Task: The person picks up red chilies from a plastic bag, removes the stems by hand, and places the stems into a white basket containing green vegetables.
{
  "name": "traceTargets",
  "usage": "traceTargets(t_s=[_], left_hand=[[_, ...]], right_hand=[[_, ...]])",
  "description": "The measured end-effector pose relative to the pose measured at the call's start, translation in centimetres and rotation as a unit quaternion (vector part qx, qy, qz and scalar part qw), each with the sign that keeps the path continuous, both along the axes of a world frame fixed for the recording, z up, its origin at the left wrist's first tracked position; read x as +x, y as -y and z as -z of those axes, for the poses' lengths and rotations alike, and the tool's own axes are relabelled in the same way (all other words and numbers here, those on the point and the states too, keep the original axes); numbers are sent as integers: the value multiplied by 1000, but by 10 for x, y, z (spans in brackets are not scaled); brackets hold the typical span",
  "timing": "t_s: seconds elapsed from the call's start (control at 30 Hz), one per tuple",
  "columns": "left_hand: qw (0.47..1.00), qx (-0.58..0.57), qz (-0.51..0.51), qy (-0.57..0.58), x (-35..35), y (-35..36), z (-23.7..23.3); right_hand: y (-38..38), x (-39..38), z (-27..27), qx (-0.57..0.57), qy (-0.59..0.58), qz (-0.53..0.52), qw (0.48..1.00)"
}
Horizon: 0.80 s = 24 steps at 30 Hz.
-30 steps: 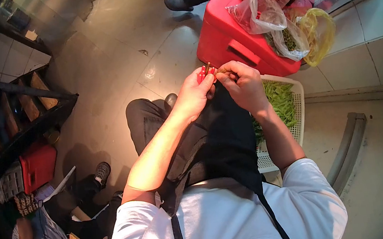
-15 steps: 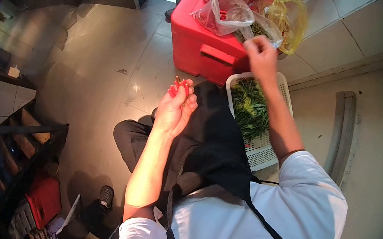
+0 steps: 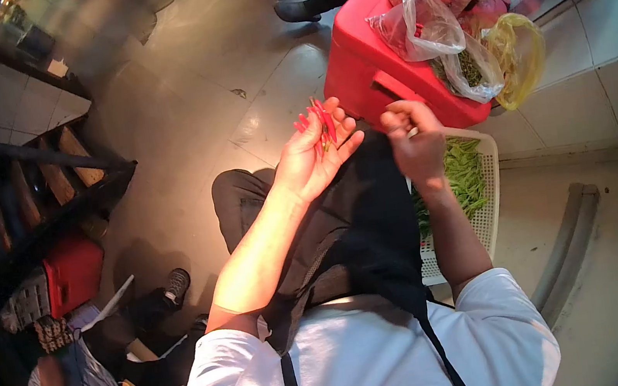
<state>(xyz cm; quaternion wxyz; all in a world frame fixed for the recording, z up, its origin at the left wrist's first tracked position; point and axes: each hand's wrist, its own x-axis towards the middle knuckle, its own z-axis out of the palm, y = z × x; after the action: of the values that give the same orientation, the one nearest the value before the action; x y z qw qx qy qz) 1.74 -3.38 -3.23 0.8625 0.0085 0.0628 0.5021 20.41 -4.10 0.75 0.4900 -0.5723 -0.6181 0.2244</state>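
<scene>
Chillies (image 3: 323, 125), red and slender, number at least three in our left hand (image 3: 313, 163); they overlap, so we cannot fix the exact count. One white basket (image 3: 483, 209) of greens lies under our right hand (image 3: 416, 149), beside one red box (image 3: 380, 78) carrying four plastic bags (image 3: 423, 22). Left grip: spread wide, palm up, the chillies lying across the fingers. Right grip: fingers curled; whether it pinches anything, we cannot tell. The chillies' long axis follows the fingers, tips pointing away from our body.
</scene>
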Motion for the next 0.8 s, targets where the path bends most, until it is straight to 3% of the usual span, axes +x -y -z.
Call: traceTargets(t_s=[0.1,0.27,0.7,0.8], left_hand=[[999,-3,-42,-3,2,-1,5],[994,-12,-110,-12,3,0,11],[988,28,-149,-44,8,5,13],[985,40,-162,-49,-2,-1,10]], right_hand=[[10,-26,5,50,48,-93,993],[16,-49,6,69,100,-123,985],[15,-70,0,-172,-44,-98,979],[18,-58,2,-187,0,-137,973]])
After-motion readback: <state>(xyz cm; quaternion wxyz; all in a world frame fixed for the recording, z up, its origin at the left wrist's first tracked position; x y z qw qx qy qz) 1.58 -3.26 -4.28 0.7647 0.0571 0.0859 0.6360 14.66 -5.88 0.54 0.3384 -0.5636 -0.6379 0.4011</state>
